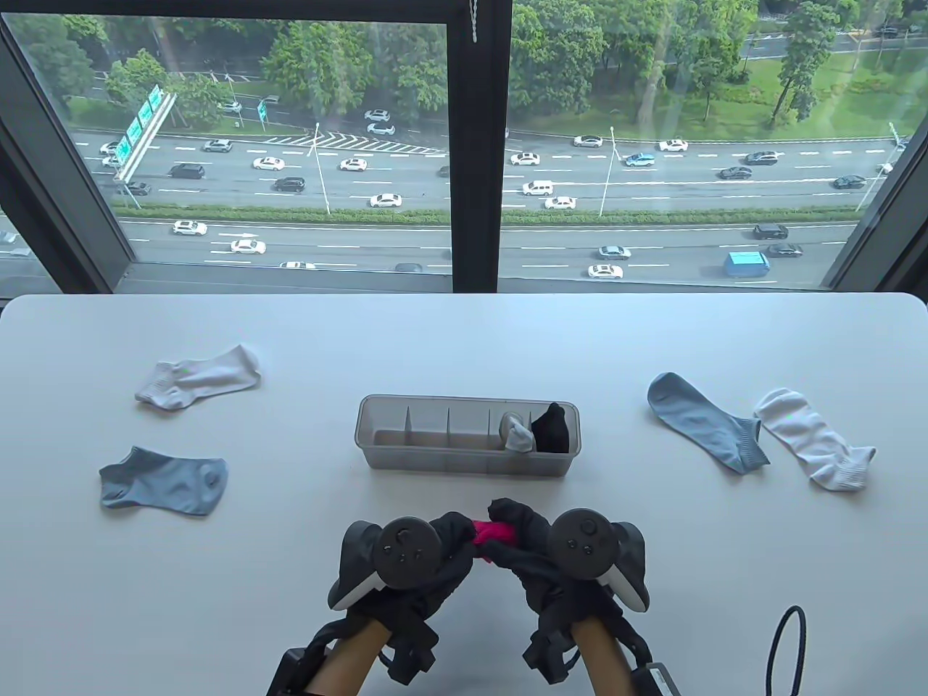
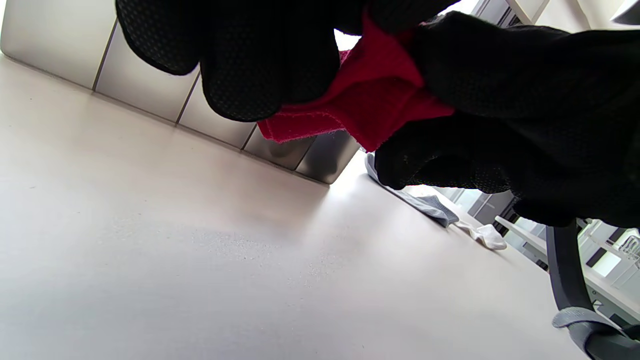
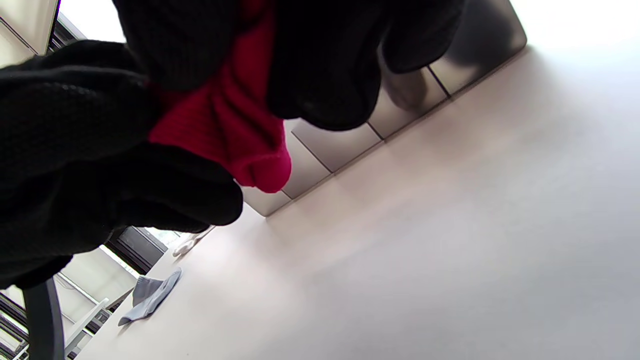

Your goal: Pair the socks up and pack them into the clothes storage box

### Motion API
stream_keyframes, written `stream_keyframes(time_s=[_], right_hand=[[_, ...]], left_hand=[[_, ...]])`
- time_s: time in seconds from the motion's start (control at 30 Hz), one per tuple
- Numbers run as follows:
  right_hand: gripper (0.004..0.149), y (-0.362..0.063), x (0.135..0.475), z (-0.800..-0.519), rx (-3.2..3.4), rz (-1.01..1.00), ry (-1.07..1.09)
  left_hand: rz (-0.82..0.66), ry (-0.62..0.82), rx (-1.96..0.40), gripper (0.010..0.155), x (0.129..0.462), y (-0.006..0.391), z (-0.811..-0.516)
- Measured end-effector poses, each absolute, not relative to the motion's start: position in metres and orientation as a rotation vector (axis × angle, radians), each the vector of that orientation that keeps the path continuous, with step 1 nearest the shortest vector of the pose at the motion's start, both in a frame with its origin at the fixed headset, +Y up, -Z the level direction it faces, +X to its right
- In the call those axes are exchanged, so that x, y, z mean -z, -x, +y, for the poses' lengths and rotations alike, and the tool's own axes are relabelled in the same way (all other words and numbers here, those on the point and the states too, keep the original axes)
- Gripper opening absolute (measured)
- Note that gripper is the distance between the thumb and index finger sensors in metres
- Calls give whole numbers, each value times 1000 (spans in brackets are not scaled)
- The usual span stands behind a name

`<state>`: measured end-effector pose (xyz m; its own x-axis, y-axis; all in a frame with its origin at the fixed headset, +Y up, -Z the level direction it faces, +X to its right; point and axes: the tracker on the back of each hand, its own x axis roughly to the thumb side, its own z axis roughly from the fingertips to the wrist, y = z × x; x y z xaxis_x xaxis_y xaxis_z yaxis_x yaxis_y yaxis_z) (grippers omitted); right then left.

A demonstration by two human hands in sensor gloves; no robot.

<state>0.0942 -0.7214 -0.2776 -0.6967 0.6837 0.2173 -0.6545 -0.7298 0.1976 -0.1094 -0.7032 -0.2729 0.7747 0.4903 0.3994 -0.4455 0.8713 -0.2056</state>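
- A white bench (image 1: 464,638) stands against a big window (image 1: 290,145) that looks down on a busy road.
- Nearest, the left hand (image 1: 442,540) and right hand (image 1: 518,533) both pinch a bunched red sock (image 1: 495,535) above the bench; how many layers it has is hidden by the fingers.
- Just beyond, the clear box (image 1: 467,464) holds a grey-white bundle (image 1: 516,433) and a black bundle (image 1: 551,428) in its right compartments.
- Loose socks lie apart: blue (image 1: 165,481) and white (image 1: 199,377) on the left, blue (image 1: 707,422) and white (image 1: 815,438) on the right.

two loose white socks (image 1: 198,377), two loose blue socks (image 1: 164,481), one divided storage box (image 1: 464,464), two rolled pairs (image 1: 549,428) inside it, one red bundle (image 1: 494,535)
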Motion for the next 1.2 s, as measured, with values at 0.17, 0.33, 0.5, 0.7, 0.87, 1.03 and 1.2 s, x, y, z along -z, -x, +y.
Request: stream_keyframes(time_s=[0.17, 0.33, 0.5, 0.7, 0.87, 1.03, 1.2], right_hand=[[59, -101, 279, -723, -2321, 113, -291], [60, -109, 281, -721, -2262, 105, -303], [62, -108, 279, -716, -2118, 191, -442], [63, -97, 274, -713, -2187, 181, -466], [76, -76, 263, -702, -2707, -20, -619], [67, -75, 265, -705, -2599, 96, -626], [63, -91, 271, -707, -2458, 62, -404]], left_hand=[[-504, 102, -535, 43, 271, 105, -705], [-477, -6, -575, 44, 270, 113, -699], [-420, 31, -624, 63, 277, 125, -701], [-395, 119, -905, 58, 286, 136, -711], [-464, -3, -586, 53, 278, 125, -695], [-479, -19, -583, 56, 272, 119, -694], [-359, -343, -529, 50, 259, 124, -673]])
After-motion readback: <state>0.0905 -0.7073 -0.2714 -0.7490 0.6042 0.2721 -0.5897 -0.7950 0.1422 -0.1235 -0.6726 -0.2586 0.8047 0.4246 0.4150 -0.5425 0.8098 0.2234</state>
